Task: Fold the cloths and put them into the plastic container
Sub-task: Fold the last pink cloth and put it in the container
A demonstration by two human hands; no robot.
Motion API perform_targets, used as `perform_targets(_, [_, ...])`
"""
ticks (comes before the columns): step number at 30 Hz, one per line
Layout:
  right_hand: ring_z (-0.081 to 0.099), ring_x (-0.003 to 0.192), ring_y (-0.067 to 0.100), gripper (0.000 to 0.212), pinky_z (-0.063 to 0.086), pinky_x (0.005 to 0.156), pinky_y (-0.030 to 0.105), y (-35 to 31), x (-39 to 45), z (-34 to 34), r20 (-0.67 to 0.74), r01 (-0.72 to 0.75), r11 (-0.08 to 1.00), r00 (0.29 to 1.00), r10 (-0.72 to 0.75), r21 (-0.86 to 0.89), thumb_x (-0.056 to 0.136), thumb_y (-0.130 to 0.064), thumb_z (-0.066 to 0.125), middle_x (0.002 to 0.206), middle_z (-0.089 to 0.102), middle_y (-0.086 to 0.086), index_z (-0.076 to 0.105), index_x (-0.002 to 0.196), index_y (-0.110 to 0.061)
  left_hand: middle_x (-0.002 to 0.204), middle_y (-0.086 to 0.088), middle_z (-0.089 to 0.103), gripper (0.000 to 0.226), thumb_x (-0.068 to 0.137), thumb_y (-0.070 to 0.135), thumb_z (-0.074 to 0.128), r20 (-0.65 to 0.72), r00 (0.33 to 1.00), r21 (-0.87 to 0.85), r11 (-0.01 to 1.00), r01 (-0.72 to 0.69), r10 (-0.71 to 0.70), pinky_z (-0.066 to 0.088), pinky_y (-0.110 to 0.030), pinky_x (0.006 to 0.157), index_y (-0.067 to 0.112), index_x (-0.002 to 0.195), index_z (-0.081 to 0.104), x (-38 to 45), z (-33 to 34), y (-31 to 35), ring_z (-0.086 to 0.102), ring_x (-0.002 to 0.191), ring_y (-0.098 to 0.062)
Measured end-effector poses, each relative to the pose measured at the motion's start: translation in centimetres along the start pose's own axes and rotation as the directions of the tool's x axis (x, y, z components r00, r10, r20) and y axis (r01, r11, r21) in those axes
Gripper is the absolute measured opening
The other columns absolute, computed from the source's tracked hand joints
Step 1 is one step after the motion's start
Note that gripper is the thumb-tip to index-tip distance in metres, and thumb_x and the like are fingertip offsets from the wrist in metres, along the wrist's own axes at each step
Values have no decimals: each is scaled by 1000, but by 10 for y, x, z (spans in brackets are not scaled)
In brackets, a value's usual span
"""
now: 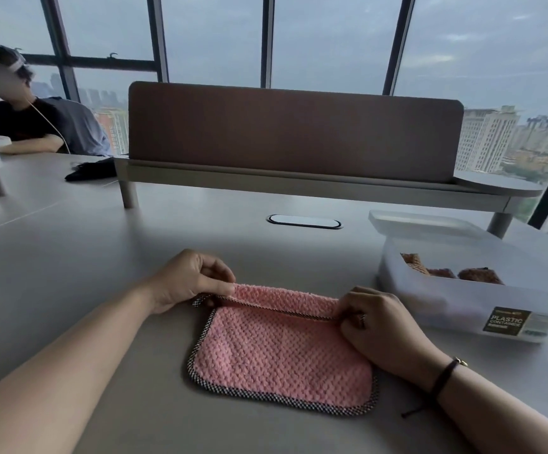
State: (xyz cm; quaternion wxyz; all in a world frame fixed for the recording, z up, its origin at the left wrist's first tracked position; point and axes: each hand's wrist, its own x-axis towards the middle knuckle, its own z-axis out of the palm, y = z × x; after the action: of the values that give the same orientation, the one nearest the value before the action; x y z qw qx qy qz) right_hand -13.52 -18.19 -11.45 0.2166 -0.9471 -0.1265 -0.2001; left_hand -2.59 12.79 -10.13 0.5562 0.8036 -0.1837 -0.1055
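A pink waffle-textured cloth (279,352) with a black-and-white checked border lies flat on the grey table in front of me. Its far edge is rolled over toward me. My left hand (189,280) pinches the far left corner of that fold. My right hand (377,326) pinches the far right corner. To the right stands the translucent plastic container (456,299) with a brown label, open at the top. Brown folded cloths (446,271) lie inside it.
The container's lid (420,224) leans behind it. A raised shelf with a brown divider panel (292,132) crosses the table's far side. A cable port (304,221) sits mid-table. Another person (26,116) sits at far left, near a black item (92,170).
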Motion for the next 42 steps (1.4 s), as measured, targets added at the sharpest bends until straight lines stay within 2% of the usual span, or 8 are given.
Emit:
perform_targets(5, [60,76,4,20,52,70,28,5,3,-2,17,-40,999,999,40,-16,71,-17,61,82,64,-17,72,81,-30,76,-8,74,21,68,0,87,7,1000,87,996,-9,8,54,-27,55,5,84,75,0,2,3,66,65,-16])
perform_targets(10, [62,80,7,24,53,72,31,12,8,-2,7,-75,993,997,76,-86,75,-10,59,88,67,-16,74,84,-27,93,4,77,27,65,21,92,5,998,289,955,-67,69,49,-27,92,21,88,78,3,3,3,69,94,-3])
perform_targets(15, [66,84,12,29,56,74,36,17,10,-3,76,-104,967,989,125,-234,81,-13,47,93,71,-10,73,87,-22,83,2,77,16,70,19,89,-91,984,348,931,-112,153,50,-12,75,17,79,77,7,11,3,70,83,-8])
perform_targets(20, [64,71,14,37,56,65,36,10,7,-5,133,-87,949,982,133,-304,75,-35,35,82,71,-3,67,85,-20,78,-1,76,12,71,14,88,-167,969,381,919,-105,180,49,-11,68,16,75,77,12,15,-3,66,70,-3])
perform_targets(26, [62,65,11,64,54,63,35,8,5,-9,154,-62,941,981,119,-334,80,-75,33,73,68,-5,67,83,-21,81,-1,77,11,76,13,84,-264,953,334,941,-53,147,55,-30,80,17,82,76,17,20,-9,71,77,-16])
perform_targets(34, [59,117,13,47,49,96,34,-3,1,-13,195,-38,963,976,93,-267,93,-57,47,130,63,-12,64,119,-22,81,1,74,15,76,21,85,-330,928,481,877,6,174,54,-28,77,18,87,74,19,23,-10,70,79,-17])
perform_targets(39, [33,144,10,52,28,118,27,3,5,-7,277,-35,972,956,101,-234,100,-51,36,157,35,-10,44,144,-24,88,13,64,13,80,26,80,-255,866,704,697,-139,430,53,-31,77,24,91,73,13,35,-4,58,80,-7])
perform_targets(42, [25,147,9,55,20,120,23,8,7,-3,274,-43,975,956,103,-216,101,-49,35,159,30,-9,37,149,-23,118,6,69,28,86,44,67,-108,848,705,642,-302,518,51,-33,95,25,105,75,10,42,4,61,110,-9])
